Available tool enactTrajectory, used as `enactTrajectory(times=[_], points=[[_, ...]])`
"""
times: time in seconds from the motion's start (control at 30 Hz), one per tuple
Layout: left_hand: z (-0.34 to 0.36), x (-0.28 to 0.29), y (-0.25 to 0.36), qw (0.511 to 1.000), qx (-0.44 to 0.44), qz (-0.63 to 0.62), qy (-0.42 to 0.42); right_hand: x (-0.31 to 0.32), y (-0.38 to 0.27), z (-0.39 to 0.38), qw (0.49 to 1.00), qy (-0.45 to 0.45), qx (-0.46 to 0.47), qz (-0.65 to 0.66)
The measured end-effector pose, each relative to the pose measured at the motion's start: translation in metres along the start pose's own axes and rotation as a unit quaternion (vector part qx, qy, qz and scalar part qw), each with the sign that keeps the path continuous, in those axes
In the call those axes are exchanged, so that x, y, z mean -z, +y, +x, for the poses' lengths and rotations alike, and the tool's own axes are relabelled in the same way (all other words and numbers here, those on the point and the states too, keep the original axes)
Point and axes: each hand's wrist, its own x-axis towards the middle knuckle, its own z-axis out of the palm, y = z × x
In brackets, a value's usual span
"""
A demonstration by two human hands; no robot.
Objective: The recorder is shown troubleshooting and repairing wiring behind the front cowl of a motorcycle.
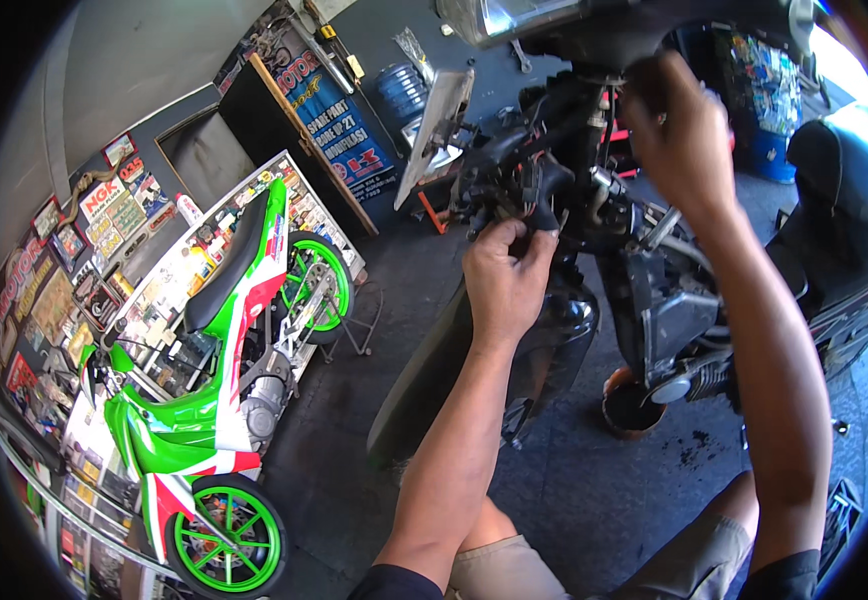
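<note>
A dark scooter [659, 325] stands stripped before me, its front frame, wiring and steering column bared. My left hand [509, 280] is closed, fingertips pinching a small black part [542, 212] among the cables. My right hand [689, 150] is raised beside the steering column [604, 140], just under the dark headlight housing [614, 25]; its fingers are curled, and what they grip, if anything, is hidden. A black curved body panel [434, 370] lies behind my left forearm. A pale flat plate [434, 120] sticks out left of the cables.
A green, white and red motorbike [229, 370] stands left, before a cluttered display case [139, 340]. A round pan [634, 400] of dark liquid sits on the floor [684, 500]. Blue water jugs [399, 95], a blue drum [769, 150] and a black seat [844, 175] are around the back and right.
</note>
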Motion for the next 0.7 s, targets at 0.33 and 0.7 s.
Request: enactTrajectory(times=[0.33,0.7], points=[[-0.004,-0.005,0.003,0.989,-0.086,0.123,0.003,-0.021,-0.011,-0.069,0.985,-0.171,0.005,-0.018],[-0.010,-0.007,0.000,0.969,-0.131,0.207,0.027,-0.017,-0.031,-0.049,0.963,-0.206,0.174,-0.019]])
